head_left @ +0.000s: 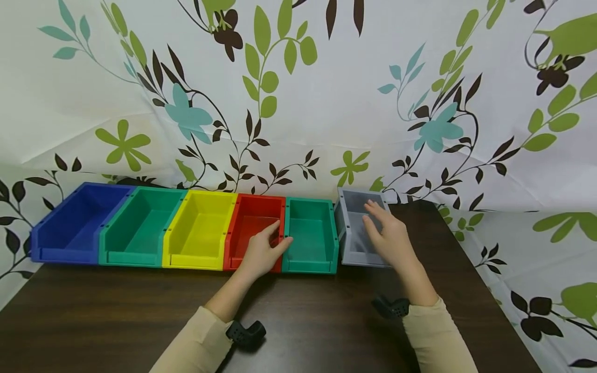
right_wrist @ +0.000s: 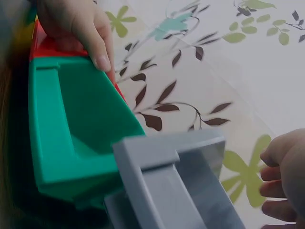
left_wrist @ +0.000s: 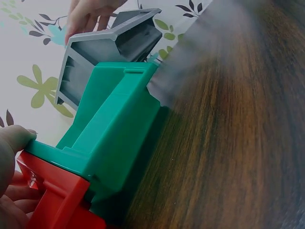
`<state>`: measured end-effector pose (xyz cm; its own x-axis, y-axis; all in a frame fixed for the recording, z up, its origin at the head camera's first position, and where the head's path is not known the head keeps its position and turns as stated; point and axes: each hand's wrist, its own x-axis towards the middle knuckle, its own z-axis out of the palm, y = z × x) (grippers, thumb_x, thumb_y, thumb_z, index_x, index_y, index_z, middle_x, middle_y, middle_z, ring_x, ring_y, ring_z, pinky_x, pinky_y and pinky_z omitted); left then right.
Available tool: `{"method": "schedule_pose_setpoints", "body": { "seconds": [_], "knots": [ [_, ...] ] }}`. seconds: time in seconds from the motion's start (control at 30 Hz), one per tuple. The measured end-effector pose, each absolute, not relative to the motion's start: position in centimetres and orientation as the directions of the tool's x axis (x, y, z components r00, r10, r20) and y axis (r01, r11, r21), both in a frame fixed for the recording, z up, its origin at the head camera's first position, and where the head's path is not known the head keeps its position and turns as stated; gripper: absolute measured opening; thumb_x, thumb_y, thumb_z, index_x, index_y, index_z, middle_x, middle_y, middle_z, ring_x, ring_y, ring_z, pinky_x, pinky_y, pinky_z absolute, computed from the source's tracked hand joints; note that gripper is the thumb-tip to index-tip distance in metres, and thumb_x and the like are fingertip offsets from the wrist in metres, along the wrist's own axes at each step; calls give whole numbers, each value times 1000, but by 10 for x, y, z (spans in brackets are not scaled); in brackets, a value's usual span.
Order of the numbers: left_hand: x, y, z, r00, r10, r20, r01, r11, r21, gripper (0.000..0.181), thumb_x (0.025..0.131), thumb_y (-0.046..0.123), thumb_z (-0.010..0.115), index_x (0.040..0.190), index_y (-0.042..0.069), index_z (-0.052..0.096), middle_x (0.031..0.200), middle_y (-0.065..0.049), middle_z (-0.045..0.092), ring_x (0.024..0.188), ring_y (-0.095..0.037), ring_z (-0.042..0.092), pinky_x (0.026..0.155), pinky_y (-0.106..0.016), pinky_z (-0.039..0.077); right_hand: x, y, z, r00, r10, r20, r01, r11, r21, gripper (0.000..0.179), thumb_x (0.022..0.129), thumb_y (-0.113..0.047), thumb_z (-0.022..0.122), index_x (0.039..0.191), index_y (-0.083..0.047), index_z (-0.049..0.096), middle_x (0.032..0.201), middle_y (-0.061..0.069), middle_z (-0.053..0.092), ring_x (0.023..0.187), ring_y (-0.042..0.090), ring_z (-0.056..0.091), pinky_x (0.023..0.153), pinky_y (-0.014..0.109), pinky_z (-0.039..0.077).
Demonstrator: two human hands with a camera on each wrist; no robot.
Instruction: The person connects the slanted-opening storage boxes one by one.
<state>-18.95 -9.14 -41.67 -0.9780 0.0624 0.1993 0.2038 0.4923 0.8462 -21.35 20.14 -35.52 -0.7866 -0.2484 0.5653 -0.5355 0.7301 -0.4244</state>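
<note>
My left hand (head_left: 261, 253) is over the red bin (head_left: 249, 238), with fingers inside it. In the left wrist view, the thumb (left_wrist: 19, 137) lies on the rim of the neighbouring green bin (left_wrist: 116, 112), so the hand straddles and pinches their adjoining side walls. At the right end of the row, the grey bin (head_left: 361, 257) stands at a slight angle to that green bin. Over the grey bin is my right hand (head_left: 389, 235), its fingers loosely extended. The right wrist view shows this hand (right_wrist: 290, 174) beside the grey bin (right_wrist: 171, 191), holding nothing.
Left of the red bin, a yellow bin (head_left: 198, 228), another green bin (head_left: 140, 228) and a blue bin (head_left: 79, 228) stand side by side. The bins rest on a dark wooden table (head_left: 317, 321). A leaf-patterned cloth (head_left: 326, 103) hangs behind it.
</note>
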Motion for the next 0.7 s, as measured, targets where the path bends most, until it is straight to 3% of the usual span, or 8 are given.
{"method": "schedule_pose_setpoints", "body": {
  "seconds": [0.17,0.37,0.7],
  "knots": [
    [-188,-91,-415,-978,63,201,206,497,843,63,89,33,65,138,-2,46,136,-18,53,121,-33,56,95,-48,48,-221,190,-352,-812,-364,456,-567,675,-472,37,96,-13,53,130,3,55,136,19,53,127,34,50,97,51,46],
    [-186,-90,-414,-980,65,188,195,492,848,63,89,32,65,138,-2,45,137,-19,52,121,-34,55,95,-48,48,-227,185,-355,-843,-409,348,-537,655,-531,40,98,-18,50,135,0,51,140,15,49,128,31,48,98,49,45],
    [-187,-91,-414,-977,65,202,208,490,847,61,89,30,65,138,-1,46,135,-19,54,118,-33,58,93,-46,50,-229,180,-362,-817,-431,382,-576,628,-523,40,98,-14,51,134,2,50,143,16,45,129,33,46,99,49,45]
  ]
}}
